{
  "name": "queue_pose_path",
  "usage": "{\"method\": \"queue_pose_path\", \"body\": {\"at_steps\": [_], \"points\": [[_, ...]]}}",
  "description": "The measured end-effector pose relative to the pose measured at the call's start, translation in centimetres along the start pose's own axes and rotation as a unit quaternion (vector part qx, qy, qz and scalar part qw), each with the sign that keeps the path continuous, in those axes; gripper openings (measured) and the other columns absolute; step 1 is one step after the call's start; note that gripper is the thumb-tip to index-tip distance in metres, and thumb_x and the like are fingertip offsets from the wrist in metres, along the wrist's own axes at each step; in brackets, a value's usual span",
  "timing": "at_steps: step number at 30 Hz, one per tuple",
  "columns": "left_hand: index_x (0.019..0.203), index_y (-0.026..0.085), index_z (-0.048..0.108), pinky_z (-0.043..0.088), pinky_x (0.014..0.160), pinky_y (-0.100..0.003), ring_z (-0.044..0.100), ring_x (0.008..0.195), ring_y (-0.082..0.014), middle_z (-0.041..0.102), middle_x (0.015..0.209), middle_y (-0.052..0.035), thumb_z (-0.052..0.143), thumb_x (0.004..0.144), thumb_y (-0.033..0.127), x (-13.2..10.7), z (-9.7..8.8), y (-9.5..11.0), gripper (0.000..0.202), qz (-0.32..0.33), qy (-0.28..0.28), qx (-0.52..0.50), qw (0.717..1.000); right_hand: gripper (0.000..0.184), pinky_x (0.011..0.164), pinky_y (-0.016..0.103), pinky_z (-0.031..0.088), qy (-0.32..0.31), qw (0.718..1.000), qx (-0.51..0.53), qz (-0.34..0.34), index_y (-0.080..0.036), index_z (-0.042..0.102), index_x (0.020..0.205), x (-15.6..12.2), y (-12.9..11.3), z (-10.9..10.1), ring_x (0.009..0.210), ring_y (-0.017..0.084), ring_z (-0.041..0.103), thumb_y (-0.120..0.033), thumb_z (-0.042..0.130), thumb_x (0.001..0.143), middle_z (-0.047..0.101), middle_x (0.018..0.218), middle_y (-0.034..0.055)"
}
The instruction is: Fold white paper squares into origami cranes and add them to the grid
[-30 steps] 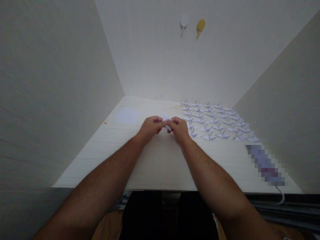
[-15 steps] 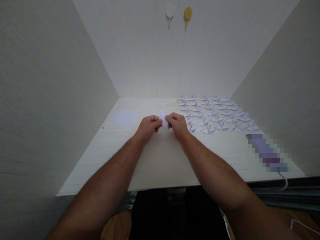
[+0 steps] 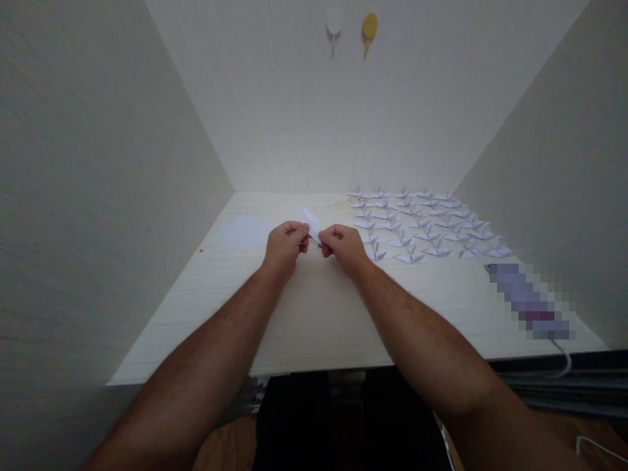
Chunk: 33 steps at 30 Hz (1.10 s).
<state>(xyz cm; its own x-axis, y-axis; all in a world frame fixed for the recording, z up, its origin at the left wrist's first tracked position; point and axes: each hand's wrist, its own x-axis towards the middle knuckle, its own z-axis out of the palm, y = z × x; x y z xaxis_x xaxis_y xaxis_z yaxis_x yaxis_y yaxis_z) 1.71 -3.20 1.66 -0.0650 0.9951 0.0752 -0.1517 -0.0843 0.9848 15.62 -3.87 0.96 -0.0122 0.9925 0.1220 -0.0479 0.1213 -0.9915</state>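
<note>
My left hand [image 3: 283, 244] and my right hand [image 3: 344, 245] meet over the middle of the white table [image 3: 314, 314], both pinched on a small folded piece of white paper [image 3: 311, 223] that sticks up between the fingertips. Just to the right of my right hand lie several rows of folded paper cranes [image 3: 422, 222], pale lilac-white, spread toward the far right corner. A flat sheet of pale paper [image 3: 244, 231] lies on the table left of my left hand.
Plain walls close the table on the left, back and right. Two hooks, one white [image 3: 334, 23] and one yellow [image 3: 369, 27], hang on the back wall. A blurred oblong object [image 3: 530, 300] with a white cable lies near the right front edge.
The folded paper has turned and now points up and to the left between my fingers. Both hands have shifted slightly left; the camera dropped its aim a little from one second ago.
</note>
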Motion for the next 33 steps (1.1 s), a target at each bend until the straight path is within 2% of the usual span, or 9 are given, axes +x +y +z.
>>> {"method": "queue_pose_path", "body": {"at_steps": [8,12,14,18,21,26,30,33], "points": [[0.069,0.017,0.057,0.037,0.047,-0.021,0.048,0.050,-0.0080,0.053,0.056,0.0028,0.076,0.066,0.027,-0.3,0.3,0.2,0.022,-0.025,-0.021,-0.055,0.998,0.017,0.046,0.022,0.037,0.028,0.996,-0.074,-0.039,-0.018,0.059,0.061,-0.2,-0.3,0.1,0.043,0.009,0.050,-0.029,0.062,0.074,0.058,0.049,-0.0027],[0.062,0.017,0.053,0.034,0.045,-0.020,0.045,0.047,-0.0065,0.050,0.052,0.0030,0.076,0.065,0.025,-0.2,0.4,0.1,0.024,-0.029,-0.023,-0.062,0.997,0.020,0.048,0.023,0.038,-0.002,0.995,-0.089,-0.050,-0.019,0.059,0.064,-0.4,0.0,0.1,0.047,0.011,0.051,-0.036,0.064,0.074,0.059,0.052,-0.0024],[0.062,0.017,0.053,0.033,0.045,-0.019,0.045,0.046,-0.0064,0.050,0.052,0.0030,0.075,0.066,0.025,-0.1,0.5,-0.1,0.024,-0.040,-0.030,-0.063,0.997,0.021,0.050,0.024,0.038,0.008,0.990,-0.121,-0.068,-0.020,0.059,0.065,-0.4,0.3,0.1,0.049,0.012,0.051,-0.038,0.065,0.074,0.059,0.053,-0.0027],[0.072,0.019,0.054,0.036,0.043,-0.021,0.047,0.044,-0.0082,0.054,0.052,0.0041,0.078,0.065,0.024,0.0,0.7,-0.5,0.025,-0.015,0.026,-0.026,0.999,0.019,0.056,0.026,0.039,0.076,0.966,-0.210,-0.131,-0.021,0.056,0.062,-0.4,0.6,0.0,0.054,0.012,0.049,-0.033,0.063,0.075,0.057,0.056,-0.0031],[0.067,0.018,0.054,0.044,0.048,-0.022,0.054,0.050,-0.0096,0.059,0.056,0.0016,0.078,0.064,0.021,-0.1,0.9,-0.5,0.025,0.029,0.055,0.013,0.998,0.020,0.058,0.027,0.037,0.085,0.943,-0.268,-0.179,-0.022,0.054,0.063,-0.4,0.8,0.0,0.056,0.013,0.047,-0.033,0.062,0.078,0.054,0.058,-0.0033],[0.068,0.014,0.063,0.051,0.057,-0.023,0.060,0.057,-0.0103,0.065,0.062,-0.0011,0.077,0.062,0.015,-0.3,1.2,-0.2,0.016,0.045,0.045,0.006,0.998,0.017,0.061,0.028,0.035,0.090,0.905,-0.344,-0.235,-0.022,0.053,0.068,-0.4,1.0,-0.1,0.061,0.013,0.047,-0.030,0.059,0.081,0.054,0.065,-0.0019],[0.068,0.013,0.064,0.052,0.058,-0.025,0.061,0.058,-0.0111,0.067,0.063,-0.0022,0.076,0.062,0.015,-0.4,1.3,-0.1,0.013,0.050,0.035,0.004,0.998,0.011,0.063,0.028,0.036,0.096,0.902,-0.349,-0.236,-0.021,0.054,0.073,-0.3,0.9,-0.1,0.061,0.013,0.049,-0.027,0.060,0.080,0.055,0.070,-0.0015],[0.073,0.012,0.065,0.054,0.060,-0.026,0.063,0.061,-0.0126,0.069,0.068,-0.0032,0.077,0.063,0.019,-0.7,1.4,0.0,0.017,0.053,0.000,-0.016,0.998,0.015,0.062,0.029,0.035,0.107,0.898,-0.358,-0.231,-0.021,0.050,0.068,-0.4,0.7,-0.3,0.062,0.014,0.047,-0.025,0.059,0.080,0.053,0.067,-0.0014]]}}
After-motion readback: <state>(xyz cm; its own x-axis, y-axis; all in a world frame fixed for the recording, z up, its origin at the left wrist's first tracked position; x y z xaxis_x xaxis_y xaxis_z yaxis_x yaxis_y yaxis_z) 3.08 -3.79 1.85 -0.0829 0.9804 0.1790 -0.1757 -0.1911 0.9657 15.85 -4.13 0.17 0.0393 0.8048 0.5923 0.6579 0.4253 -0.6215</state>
